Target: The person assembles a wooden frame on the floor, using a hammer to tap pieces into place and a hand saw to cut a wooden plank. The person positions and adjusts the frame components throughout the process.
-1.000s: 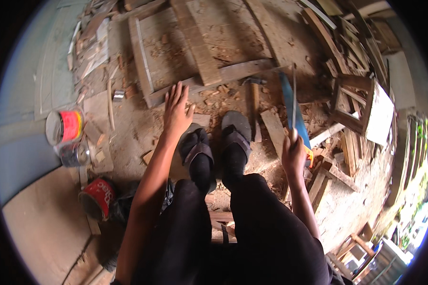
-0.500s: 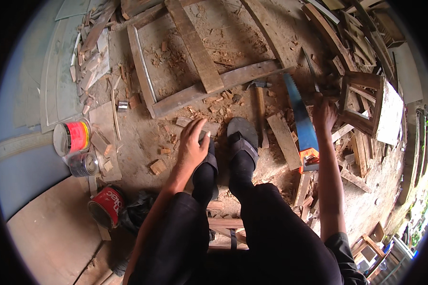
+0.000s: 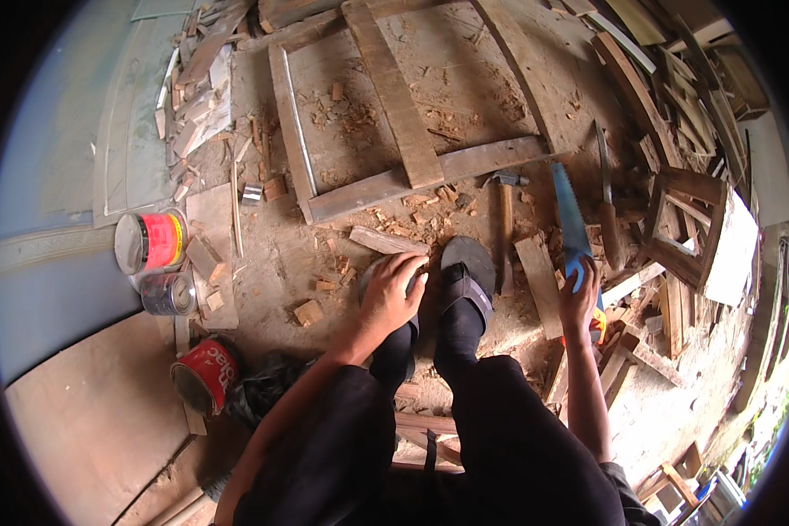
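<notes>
My right hand [image 3: 579, 296] is closed on a handsaw [image 3: 570, 206] with a blue blade, where the blade meets its orange handle. The handle is mostly hidden under the hand. Just to the right lies a long knife [image 3: 612, 232] with a brown handle. My left hand [image 3: 393, 298] hovers over my left foot, fingers loosely bent and thumb apart, holding nothing. Beyond its fingertips is a short wood block [image 3: 388, 241]; whether they touch it, I cannot tell. Left of the saw, a hammer [image 3: 506, 228] rests on the ground beside a short board [image 3: 539, 282].
A wooden frame [image 3: 351, 202] lies flat ahead, among wood chips. Paint cans [image 3: 153, 241] and a red can [image 3: 206, 375] stand at the left. Wood scraps [image 3: 188, 131] are piled at the far left. A small box-like wooden frame [image 3: 714, 232] sits at the right.
My right hand has let go of the knife, come back toward me and closed on the saw. My left hand stays near the wood block. The whole view has shifted a little.
</notes>
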